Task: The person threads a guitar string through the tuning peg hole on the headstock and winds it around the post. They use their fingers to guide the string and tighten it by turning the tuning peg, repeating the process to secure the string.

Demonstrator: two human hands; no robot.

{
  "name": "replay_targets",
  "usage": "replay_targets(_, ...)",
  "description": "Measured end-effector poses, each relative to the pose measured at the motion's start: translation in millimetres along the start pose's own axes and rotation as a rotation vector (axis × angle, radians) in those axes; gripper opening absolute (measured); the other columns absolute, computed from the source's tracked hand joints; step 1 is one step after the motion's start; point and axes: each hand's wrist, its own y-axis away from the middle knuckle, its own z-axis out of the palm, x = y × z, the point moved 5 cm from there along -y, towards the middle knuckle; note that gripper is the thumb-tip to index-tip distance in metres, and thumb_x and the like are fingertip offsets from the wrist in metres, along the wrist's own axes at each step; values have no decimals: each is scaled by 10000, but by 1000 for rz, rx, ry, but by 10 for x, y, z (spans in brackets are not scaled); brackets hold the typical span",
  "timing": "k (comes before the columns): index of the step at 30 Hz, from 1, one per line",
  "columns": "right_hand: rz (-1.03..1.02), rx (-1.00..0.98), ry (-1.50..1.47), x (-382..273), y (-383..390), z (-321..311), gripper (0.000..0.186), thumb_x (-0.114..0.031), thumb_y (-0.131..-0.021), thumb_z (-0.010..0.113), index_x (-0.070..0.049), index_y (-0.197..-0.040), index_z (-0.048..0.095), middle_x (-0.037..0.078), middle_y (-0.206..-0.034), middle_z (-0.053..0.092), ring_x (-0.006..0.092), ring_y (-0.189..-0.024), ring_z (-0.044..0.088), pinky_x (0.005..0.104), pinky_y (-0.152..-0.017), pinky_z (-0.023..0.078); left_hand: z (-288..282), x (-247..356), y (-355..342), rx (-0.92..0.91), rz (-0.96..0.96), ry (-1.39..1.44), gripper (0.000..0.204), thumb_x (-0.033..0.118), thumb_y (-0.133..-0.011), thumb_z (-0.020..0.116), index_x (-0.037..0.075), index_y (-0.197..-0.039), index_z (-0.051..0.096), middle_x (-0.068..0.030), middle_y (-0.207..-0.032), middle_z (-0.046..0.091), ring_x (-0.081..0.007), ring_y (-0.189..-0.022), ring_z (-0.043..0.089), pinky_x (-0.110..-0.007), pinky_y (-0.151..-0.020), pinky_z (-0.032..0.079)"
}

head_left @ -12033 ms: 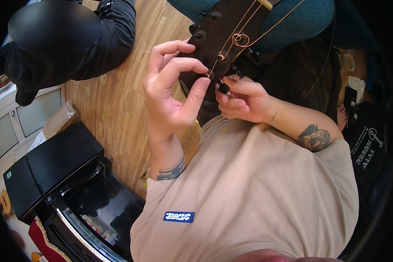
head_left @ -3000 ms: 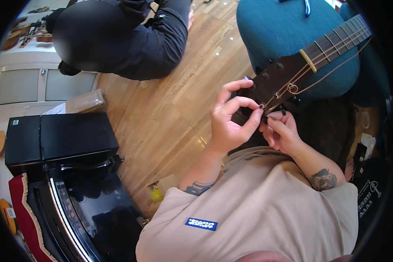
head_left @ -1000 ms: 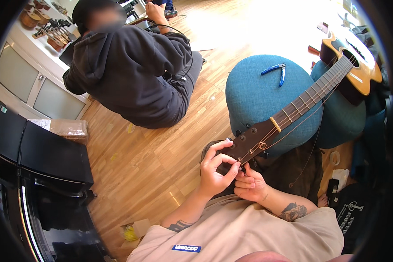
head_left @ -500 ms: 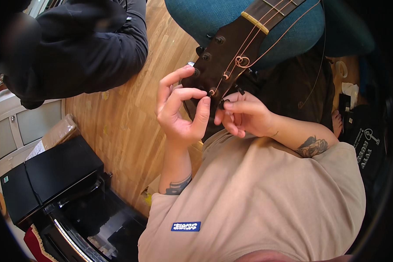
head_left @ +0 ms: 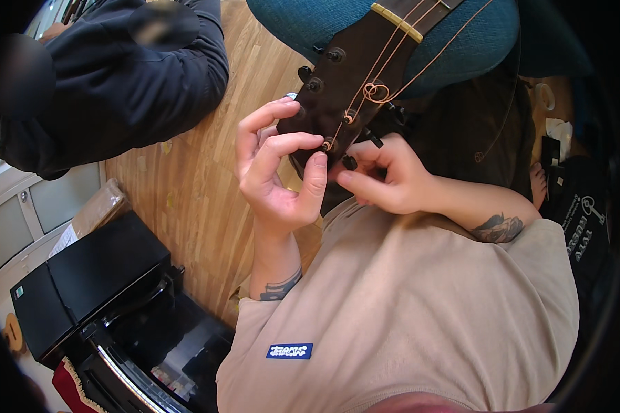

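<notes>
A dark guitar headstock (head_left: pixel 331 96) with tuners and copper-coloured strings, one coiled in loops (head_left: pixel 376 93), lies over a blue stool (head_left: pixel 461 48). My left hand (head_left: pixel 280 182) is at its lower left, thumb and forefinger closed around the string at the lowest post (head_left: pixel 328 146), middle finger on the headstock's edge. My right hand (head_left: pixel 386 179) curls at a black tuning peg (head_left: pixel 350 162) on the right edge, thumb just below the knob, fingertips partly hidden. The pale nut (head_left: pixel 397 23) crosses the neck above.
A person in dark clothes (head_left: pixel 131 96) is on the wooden floor (head_left: pixel 193 199) at upper left. A black piano (head_left: pixel 76 275) stands lower left near a wrapped package (head_left: pixel 96 210). A tape roll (head_left: pixel 545 98) and black bag (head_left: pixel 579 227) lie at right.
My right thumb has moved from on top of the tuning knob to below it. My left fingers keep their place at the post. The view has tilted down since one second ago.
</notes>
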Motion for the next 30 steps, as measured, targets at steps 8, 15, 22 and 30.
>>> replay_targets(8,454,-199,-736,177,19,45,351,-331,-998,666,-20,-834,679,7,-519,544,59,-420,456,215,-429,294,-16,12,-20,-61,-10,7,228,-31,-778,725,26,-997,753,-191,-1256,573,-353,-1176,601,-402,-876,537)
replay_targets(15,-55,212,44,-81,16,-67,335,-92,-816,845,-30,-597,598,0,-506,575,37,-469,545,206,-471,402,-14,-51,16,-66,-7,17,165,23,-798,790,44,-958,754,-175,-1219,595,-354,-1179,591,-397,-851,522)
replay_targets(22,385,-325,-897,198,56,82,586,-477,-1049,424,65,-1117,637,103,-765,664,130,-538,549,250,-496,390,3,-23,-11,-55,0,-37,198,-9,-759,779,55,-945,753,-168,-1207,609,-347,-1151,605,-399,-840,517)
replay_targets(30,569,-537,-1515,339,169,238,524,-490,-1074,371,-22,-1096,606,5,-677,510,106,-553,414,258,-542,338,30,-16,-5,-64,5,9,263,-12,-699,770,57,-952,761,-165,-1199,612,-354,-1180,604,-397,-825,538)
